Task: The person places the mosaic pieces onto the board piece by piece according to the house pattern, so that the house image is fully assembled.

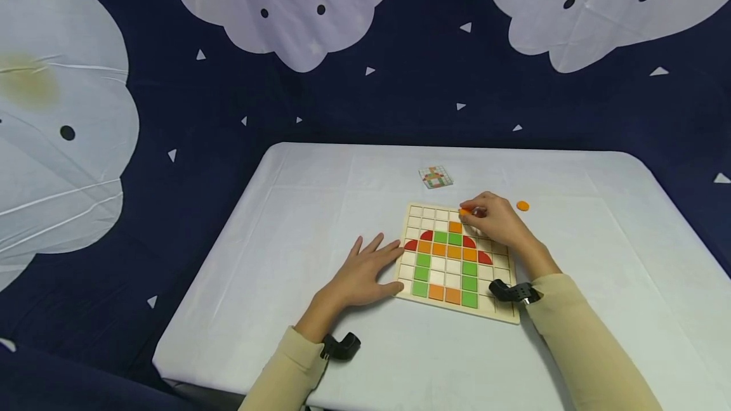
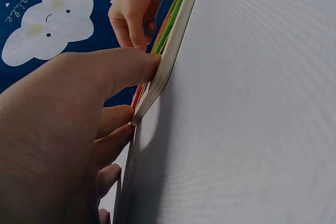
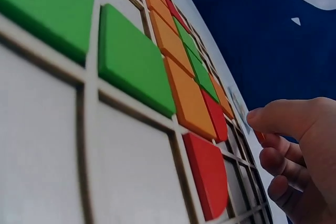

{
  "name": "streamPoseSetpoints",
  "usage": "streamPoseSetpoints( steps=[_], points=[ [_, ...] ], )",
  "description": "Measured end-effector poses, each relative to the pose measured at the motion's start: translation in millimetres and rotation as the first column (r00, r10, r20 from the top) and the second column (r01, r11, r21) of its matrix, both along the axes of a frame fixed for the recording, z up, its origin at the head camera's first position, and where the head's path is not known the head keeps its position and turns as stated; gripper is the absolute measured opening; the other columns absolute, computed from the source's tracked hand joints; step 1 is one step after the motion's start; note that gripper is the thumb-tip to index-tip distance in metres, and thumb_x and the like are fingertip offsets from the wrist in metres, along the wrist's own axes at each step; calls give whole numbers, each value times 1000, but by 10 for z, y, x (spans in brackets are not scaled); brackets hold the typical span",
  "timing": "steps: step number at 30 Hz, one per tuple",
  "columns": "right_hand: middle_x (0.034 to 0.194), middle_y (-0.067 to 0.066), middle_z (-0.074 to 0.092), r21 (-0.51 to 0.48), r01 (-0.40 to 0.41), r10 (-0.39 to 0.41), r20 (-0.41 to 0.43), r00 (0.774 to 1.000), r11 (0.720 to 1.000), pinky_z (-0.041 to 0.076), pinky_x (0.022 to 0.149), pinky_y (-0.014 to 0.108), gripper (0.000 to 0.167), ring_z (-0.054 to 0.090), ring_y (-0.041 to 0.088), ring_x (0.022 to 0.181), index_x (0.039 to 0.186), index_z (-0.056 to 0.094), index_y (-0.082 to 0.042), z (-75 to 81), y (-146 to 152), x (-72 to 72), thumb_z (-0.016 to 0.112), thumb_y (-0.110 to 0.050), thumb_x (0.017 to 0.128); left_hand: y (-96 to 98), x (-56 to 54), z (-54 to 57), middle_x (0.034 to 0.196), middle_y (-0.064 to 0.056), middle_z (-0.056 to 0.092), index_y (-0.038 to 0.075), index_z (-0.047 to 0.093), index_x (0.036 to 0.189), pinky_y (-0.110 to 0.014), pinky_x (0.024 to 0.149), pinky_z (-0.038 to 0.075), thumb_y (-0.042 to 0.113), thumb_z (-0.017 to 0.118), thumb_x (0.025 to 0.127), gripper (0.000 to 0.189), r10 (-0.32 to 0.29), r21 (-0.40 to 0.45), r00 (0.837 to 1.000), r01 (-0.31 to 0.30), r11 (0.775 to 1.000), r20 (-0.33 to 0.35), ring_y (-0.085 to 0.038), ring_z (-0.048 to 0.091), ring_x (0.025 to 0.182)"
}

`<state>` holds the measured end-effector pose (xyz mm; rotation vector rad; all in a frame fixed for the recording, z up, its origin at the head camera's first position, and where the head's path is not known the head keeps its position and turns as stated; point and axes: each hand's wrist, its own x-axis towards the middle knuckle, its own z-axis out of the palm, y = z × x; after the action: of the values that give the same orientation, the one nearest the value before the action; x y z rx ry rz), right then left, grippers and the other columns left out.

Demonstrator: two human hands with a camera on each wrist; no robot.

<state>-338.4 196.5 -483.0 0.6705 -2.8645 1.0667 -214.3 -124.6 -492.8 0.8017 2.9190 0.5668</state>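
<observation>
A wooden grid board (image 1: 497, 304) lies on the table, holding green and orange squares and red quarter-round pieces. Between thumb and fingers, my right hand (image 1: 495, 217) pinches a small orange piece (image 1: 465, 212) over the board's far edge; the fingers hide most of its shape. In the right wrist view that hand (image 3: 299, 150) hovers past a red rounded piece (image 3: 207, 177). My left hand (image 1: 362, 274) has its fingers spread, thumb and fingertips touching the board's left edge. The left wrist view shows its thumb (image 2: 126, 69) against the board's side (image 2: 170, 51).
Beyond the board lies a small pattern card (image 1: 436, 177) with a coloured grid picture. A loose orange disc (image 1: 522, 206) sits right of my right hand on the white table (image 1: 274, 271). Behind the table hangs a dark blue cloth (image 1: 422, 100) with clouds.
</observation>
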Motion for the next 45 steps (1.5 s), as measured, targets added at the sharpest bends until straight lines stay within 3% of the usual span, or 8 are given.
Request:
streamPoseSetpoints(
  steps=[19, 28, 45],
  points=[
    [104, 3, 60, -6, -21, 22, 62, 998, 1000, 47, 76, 39, 28, 55, 21, 87, 116, 71, -10, -80, -117, -35, 67, -22, 91, -6, -1, 6, 153, 14, 28, 26, 39, 149, -51, 114, 1, 58, 54, 86, 72, 1, -6, 1000, -1, 1000, -3, -19, 11, 145],
    [106, 3, 60, -6, -49, 49, 42, 998, 999, 46, 72, 38, 27, 53, 21, 84, 117, 70, -9, -65, -127, -14, 65, -21, 93, 6, 3, 1, 153, 14, 28, 26, 39, 149, -51, 114, 0, 59, 54, 86, 73, 6, -3, 1000, -6, 1000, 10, -19, 11, 145],
    [108, 8, 62, -7, 101, -102, -39, 994, 995, 44, 75, 41, 26, 55, 23, 87, 114, 70, -4, -18, 247, 8, 64, -15, 91, 5, 7, 25, 153, 13, 29, 26, 40, 148, -51, 114, 1, 58, 54, 86, 72, 7, -7, 1000, -7, 1000, 7, -20, 12, 145]
  ],
)
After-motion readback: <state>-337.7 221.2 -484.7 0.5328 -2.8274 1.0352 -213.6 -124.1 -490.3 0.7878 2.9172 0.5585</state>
